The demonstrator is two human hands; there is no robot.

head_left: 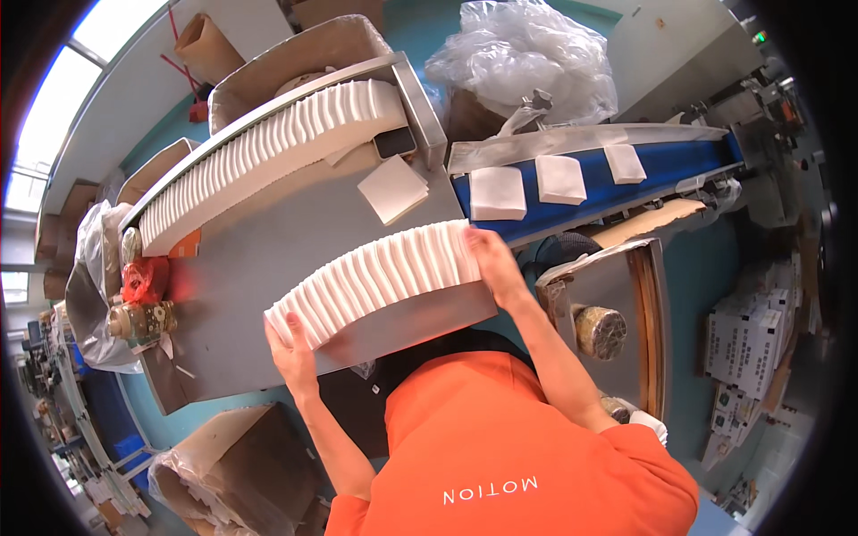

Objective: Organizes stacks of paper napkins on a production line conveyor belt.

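Observation:
A long row of white folded paper napkins [384, 272] stands on edge along the near side of the grey metal table [250, 295]. My left hand [292, 355] grips its left end, thumb on the near side. At the right end my right hand [494, 266] presses against the last napkins, so the row is held between both hands. Farther back, a second long row of napkins [268, 156] lines the table's raised far edge. A loose napkin stack [393, 189] lies flat between the rows, near a dark phone-like object [394, 142].
On the right a blue conveyor belt [594, 192] carries three napkin stacks and meets the table. A tape roll [599, 332] sits on a side stand. Clear plastic bags [527, 62] rise behind the belt. A cardboard box [241, 464] stands on the floor at lower left.

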